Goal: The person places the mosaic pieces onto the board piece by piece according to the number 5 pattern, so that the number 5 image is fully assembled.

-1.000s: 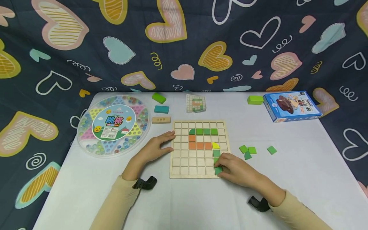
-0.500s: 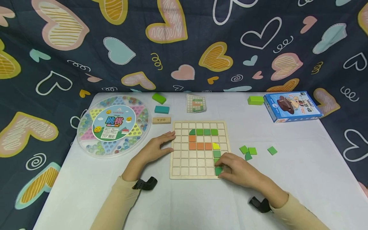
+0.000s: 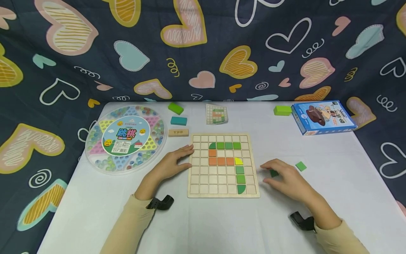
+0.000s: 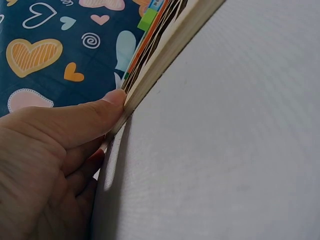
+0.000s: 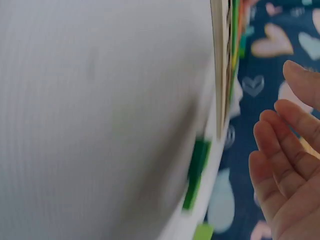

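A wooden grid board (image 3: 219,180) lies mid-table, with green, orange and yellow tiles in some of its squares. The column of tiles at its right ends in a rounded green tile (image 3: 241,189) near the front edge. My left hand (image 3: 168,165) rests at the board's left edge, thumb and fingers spread along it; the left wrist view has the thumb tip against the rim. Off the board's right side, my right hand (image 3: 287,178) hovers over loose tiles with nothing in its fingers. It partly covers a dark green tile (image 3: 274,173); a lighter green tile (image 3: 301,166) lies beyond.
Behind the board stands a pattern card (image 3: 217,114). At left are a round Chinese checkers set (image 3: 95,157), a green block (image 3: 176,108), a teal block (image 3: 178,121) and a wooden block (image 3: 178,133). A green block (image 3: 282,110) and blue box (image 3: 323,118) sit back right.
My right hand has left the board's lower right squares and moved right, over the loose green tiles. The rounded green tile is now fully visible. My left hand stays at the edge.
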`<action>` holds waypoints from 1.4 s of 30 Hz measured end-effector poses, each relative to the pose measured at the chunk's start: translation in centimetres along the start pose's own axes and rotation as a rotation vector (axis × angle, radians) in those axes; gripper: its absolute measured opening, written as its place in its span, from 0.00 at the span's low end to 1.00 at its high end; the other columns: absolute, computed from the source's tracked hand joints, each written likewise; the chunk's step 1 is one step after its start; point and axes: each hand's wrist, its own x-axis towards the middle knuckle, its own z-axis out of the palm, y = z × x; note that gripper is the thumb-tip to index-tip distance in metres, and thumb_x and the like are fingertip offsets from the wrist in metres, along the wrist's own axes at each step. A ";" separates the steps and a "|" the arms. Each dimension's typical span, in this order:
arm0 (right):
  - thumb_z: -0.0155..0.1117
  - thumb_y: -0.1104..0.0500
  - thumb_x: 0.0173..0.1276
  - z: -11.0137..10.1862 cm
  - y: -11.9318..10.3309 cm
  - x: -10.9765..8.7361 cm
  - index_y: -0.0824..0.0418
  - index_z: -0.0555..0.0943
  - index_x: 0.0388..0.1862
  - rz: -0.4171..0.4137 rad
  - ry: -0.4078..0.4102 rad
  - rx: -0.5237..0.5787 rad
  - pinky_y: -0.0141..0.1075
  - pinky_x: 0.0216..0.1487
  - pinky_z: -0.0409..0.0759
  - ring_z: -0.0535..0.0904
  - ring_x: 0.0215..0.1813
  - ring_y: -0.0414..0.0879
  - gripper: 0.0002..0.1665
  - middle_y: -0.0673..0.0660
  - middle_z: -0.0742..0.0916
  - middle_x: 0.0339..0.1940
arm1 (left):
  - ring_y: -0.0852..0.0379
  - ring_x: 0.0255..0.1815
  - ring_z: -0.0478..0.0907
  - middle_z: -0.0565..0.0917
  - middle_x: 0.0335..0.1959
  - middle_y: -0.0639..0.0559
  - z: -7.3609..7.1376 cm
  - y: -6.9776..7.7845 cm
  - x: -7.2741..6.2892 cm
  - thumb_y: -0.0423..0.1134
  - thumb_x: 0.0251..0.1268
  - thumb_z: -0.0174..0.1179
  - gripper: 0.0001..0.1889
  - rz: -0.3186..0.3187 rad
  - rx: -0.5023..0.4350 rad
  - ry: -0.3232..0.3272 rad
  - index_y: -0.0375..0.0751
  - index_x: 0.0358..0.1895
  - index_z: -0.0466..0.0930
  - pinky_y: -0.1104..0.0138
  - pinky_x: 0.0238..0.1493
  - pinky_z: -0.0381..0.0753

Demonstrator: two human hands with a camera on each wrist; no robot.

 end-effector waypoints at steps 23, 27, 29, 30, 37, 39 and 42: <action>0.64 0.53 0.65 -5.5 9.1 -3.6 0.61 0.74 0.62 0.352 -0.107 0.025 0.40 0.55 0.72 0.69 0.61 0.62 0.28 0.66 0.76 0.62 | 0.50 0.74 0.57 0.63 0.72 0.52 0.0 -0.1 0.0 0.42 0.61 0.64 0.29 -0.005 -0.001 -0.008 0.41 0.66 0.70 0.54 0.73 0.58; 0.63 0.63 0.65 -5.4 9.7 -3.6 0.60 0.77 0.58 0.310 -0.101 0.006 0.34 0.53 0.70 0.69 0.60 0.61 0.22 0.65 0.77 0.58 | 0.51 0.74 0.57 0.63 0.72 0.52 0.0 -0.1 0.0 0.42 0.61 0.64 0.29 -0.007 -0.001 -0.007 0.42 0.66 0.70 0.55 0.74 0.58; 0.62 0.67 0.63 -5.3 9.9 -3.5 0.61 0.78 0.56 0.298 -0.087 -0.005 0.32 0.50 0.69 0.71 0.58 0.60 0.20 0.65 0.78 0.56 | 0.51 0.74 0.57 0.63 0.72 0.52 -0.1 -0.1 0.0 0.42 0.61 0.64 0.29 -0.012 -0.002 -0.007 0.42 0.66 0.70 0.55 0.74 0.58; 0.62 0.67 0.63 -5.3 10.0 -3.4 0.61 0.78 0.54 0.296 -0.080 -0.013 0.32 0.49 0.70 0.71 0.57 0.60 0.19 0.65 0.79 0.54 | 0.51 0.74 0.57 0.63 0.73 0.53 -0.1 -0.1 -0.1 0.43 0.61 0.64 0.29 -0.015 -0.002 -0.008 0.42 0.66 0.70 0.55 0.74 0.58; 0.62 0.64 0.65 -5.1 9.7 -3.3 0.65 0.79 0.51 0.333 -0.063 -0.052 0.49 0.47 0.74 0.74 0.50 0.57 0.15 0.66 0.79 0.50 | 0.50 0.75 0.56 0.62 0.73 0.53 -0.1 0.0 0.0 0.43 0.61 0.64 0.30 -0.020 -0.008 -0.011 0.42 0.66 0.69 0.54 0.74 0.58; 0.62 0.62 0.66 -5.0 9.4 -3.2 0.66 0.78 0.52 0.344 -0.067 -0.043 0.54 0.47 0.74 0.74 0.50 0.59 0.17 0.67 0.79 0.51 | 0.51 0.75 0.56 0.62 0.73 0.53 -0.1 0.0 0.0 0.43 0.61 0.63 0.30 -0.022 -0.010 -0.014 0.42 0.66 0.69 0.54 0.74 0.57; 0.62 0.60 0.66 -5.0 8.6 -3.1 0.65 0.78 0.54 0.342 -0.055 -0.038 0.51 0.49 0.76 0.75 0.51 0.59 0.18 0.67 0.79 0.53 | 0.51 0.75 0.56 0.63 0.73 0.53 0.0 -0.1 0.0 0.43 0.61 0.63 0.29 -0.024 -0.008 -0.014 0.42 0.66 0.70 0.54 0.74 0.57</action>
